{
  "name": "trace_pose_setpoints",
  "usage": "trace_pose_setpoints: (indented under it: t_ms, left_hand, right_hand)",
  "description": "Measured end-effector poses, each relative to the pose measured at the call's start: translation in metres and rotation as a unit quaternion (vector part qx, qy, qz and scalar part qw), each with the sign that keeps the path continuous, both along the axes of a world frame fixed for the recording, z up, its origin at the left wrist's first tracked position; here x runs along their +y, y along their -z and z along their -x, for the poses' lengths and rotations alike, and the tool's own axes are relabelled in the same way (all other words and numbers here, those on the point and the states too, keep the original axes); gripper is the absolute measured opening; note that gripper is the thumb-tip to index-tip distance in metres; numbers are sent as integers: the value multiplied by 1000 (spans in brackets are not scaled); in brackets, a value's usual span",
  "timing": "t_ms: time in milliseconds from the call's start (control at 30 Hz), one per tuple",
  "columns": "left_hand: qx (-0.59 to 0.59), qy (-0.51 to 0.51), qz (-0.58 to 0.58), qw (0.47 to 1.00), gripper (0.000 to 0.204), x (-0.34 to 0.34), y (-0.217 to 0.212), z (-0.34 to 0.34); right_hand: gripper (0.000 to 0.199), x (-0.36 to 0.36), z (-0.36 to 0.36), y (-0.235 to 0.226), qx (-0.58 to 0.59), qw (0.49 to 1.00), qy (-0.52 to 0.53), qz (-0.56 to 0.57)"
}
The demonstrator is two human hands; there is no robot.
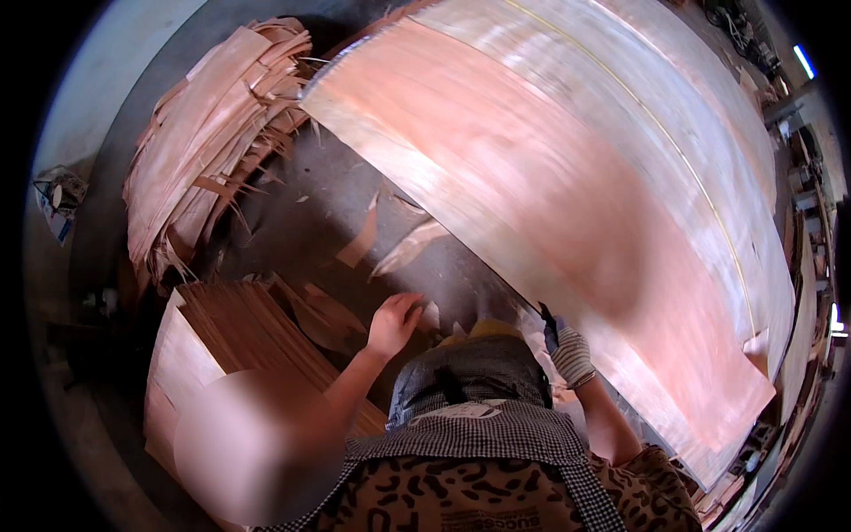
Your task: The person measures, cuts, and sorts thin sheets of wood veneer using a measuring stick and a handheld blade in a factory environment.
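My left hand (395, 324) is bare and hangs over the gap in front of me, its fingers loosely bent and apart, with nothing visible in them. A small pale veneer scrap (431, 316) shows just beyond its fingertips; whether they touch cannot be told. My right hand (573, 356), in a striped glove, is closed round a dark, narrow hand tool (550, 324) that resembles a knife, pointing away from me. That hand is at the near edge of a large pinkish wood veneer sheet (532, 168), which lies flat on a broad stack.
A stack of veneer sheets (257, 324) stands at my left. Beyond it lies a tall bundle of ragged veneer strips (208, 133). Loose offcuts (408, 246) lie on the grey floor (324, 186). A yellow line (660, 115) runs along the large sheet's far side.
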State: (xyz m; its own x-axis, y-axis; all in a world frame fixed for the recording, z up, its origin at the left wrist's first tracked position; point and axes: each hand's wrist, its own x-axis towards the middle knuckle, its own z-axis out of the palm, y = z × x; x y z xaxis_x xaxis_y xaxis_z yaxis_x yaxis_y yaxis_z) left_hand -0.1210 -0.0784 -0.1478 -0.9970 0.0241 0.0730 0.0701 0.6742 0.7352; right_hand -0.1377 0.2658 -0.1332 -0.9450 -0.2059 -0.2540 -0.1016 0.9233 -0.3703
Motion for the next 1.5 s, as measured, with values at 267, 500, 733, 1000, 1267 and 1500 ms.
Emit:
trace_pose_setpoints:
  t_ms: [267,500,733,1000,1267,1500]
  left_hand:
    - [63,-21,-11,998,10,-161,0,193]
    - [40,-111,-45,992,12,-312,2,341]
    - [-7,67,124,990,38,-375,9,497]
    - [-120,149,186,964,109,-370,30,546]
    - [-49,198,248,947,105,-372,31,541]
    - [71,241,236,939,52,-237,-8,466]
  right_hand:
    - [19,-132,145,4,49,999,19,0]
    - [19,-317,300,-23,-32,993,-112,10]
    - [17,-464,410,11,-19,985,-160,-62]
    - [17,-556,459,10,-41,964,-186,-186]
    - [25,-459,387,-10,-152,982,-35,-108]
    - [17,-292,282,21,-128,950,-94,-268]
